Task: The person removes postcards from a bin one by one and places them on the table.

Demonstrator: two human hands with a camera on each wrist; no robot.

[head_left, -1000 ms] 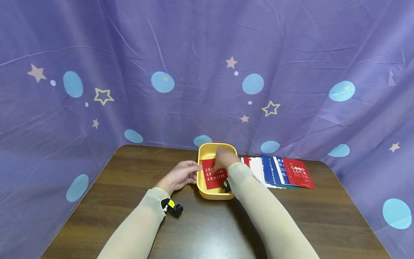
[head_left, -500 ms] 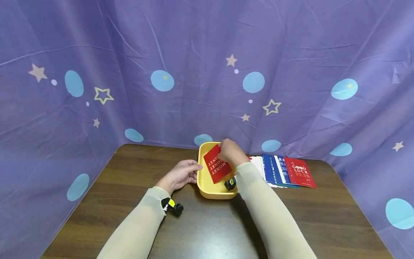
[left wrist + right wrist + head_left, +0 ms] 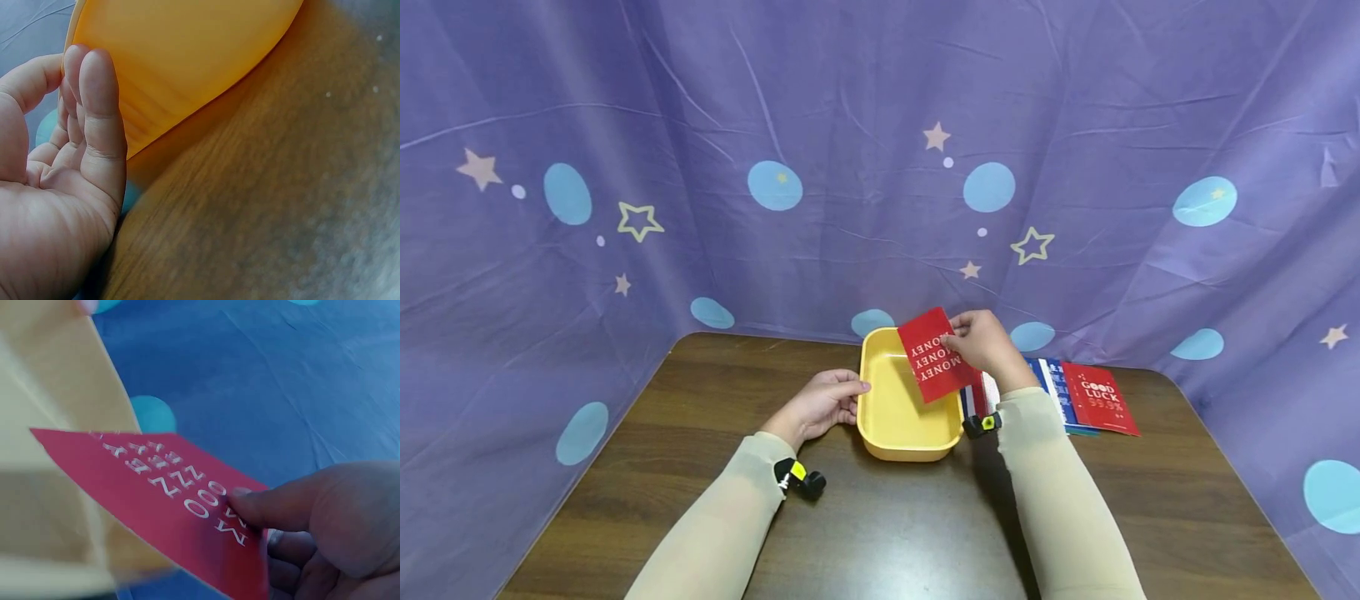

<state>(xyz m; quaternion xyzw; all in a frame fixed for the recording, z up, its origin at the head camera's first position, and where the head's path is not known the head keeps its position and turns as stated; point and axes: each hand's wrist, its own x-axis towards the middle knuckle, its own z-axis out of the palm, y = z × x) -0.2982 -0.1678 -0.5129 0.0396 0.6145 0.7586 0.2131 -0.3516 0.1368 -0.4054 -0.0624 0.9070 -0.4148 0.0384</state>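
Note:
My right hand (image 3: 988, 343) pinches a red card (image 3: 934, 358) printed with "MONEY" in white, thumb on its printed face. In the head view the card hangs over the right rim of a yellow tray (image 3: 898, 450). The right wrist view shows the same red card (image 3: 156, 500) tilted beside the tray wall. At the tray's left side, my left hand (image 3: 823, 402) pinches the rim between thumb and fingers. Seen from the left wrist, the thumb and fingers of the left hand (image 3: 81, 156) meet at the edge of the tray (image 3: 200, 50). The tray's visible floor is bare yellow.
Right of the tray lies a row of overlapping cards, with a red "GOOD LUCK" card (image 3: 1101, 400) at its right end and blue cards (image 3: 1051, 379) beside it. My right forearm hides part of the row. A purple curtain (image 3: 880, 167) hangs behind the wooden table (image 3: 865, 533).
My right hand has lifted the red card up from inside the tray and carried it rightward to the rim. The left hand has stayed at the tray's left rim.

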